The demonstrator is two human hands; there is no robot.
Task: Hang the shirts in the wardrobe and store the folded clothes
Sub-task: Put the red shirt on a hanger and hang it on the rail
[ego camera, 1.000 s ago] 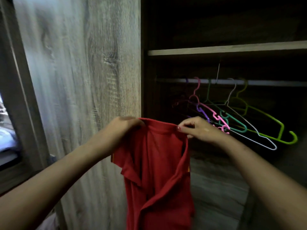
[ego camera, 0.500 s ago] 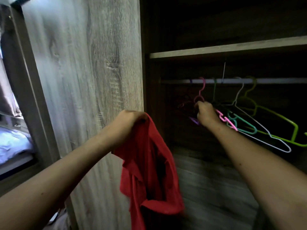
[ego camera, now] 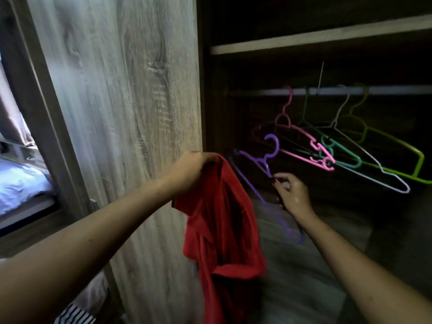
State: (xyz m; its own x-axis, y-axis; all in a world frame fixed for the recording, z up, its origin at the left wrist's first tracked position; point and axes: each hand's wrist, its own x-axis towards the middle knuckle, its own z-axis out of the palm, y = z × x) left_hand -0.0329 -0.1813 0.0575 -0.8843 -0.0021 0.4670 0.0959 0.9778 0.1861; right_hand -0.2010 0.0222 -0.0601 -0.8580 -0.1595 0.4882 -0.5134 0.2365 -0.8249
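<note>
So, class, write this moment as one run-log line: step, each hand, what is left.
step: fetching hanger | left hand: holds red collared shirt | right hand: holds purple plastic hanger, off rail | left: hang shirt

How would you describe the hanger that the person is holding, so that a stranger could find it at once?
Look into the open wardrobe, below the metal rail where several coloured hangers hang. To the lower left of that bunch, beside the red shirt, the right hand pinches the purple hanger. It is the only purple one, and the only one off the rail.
</note>
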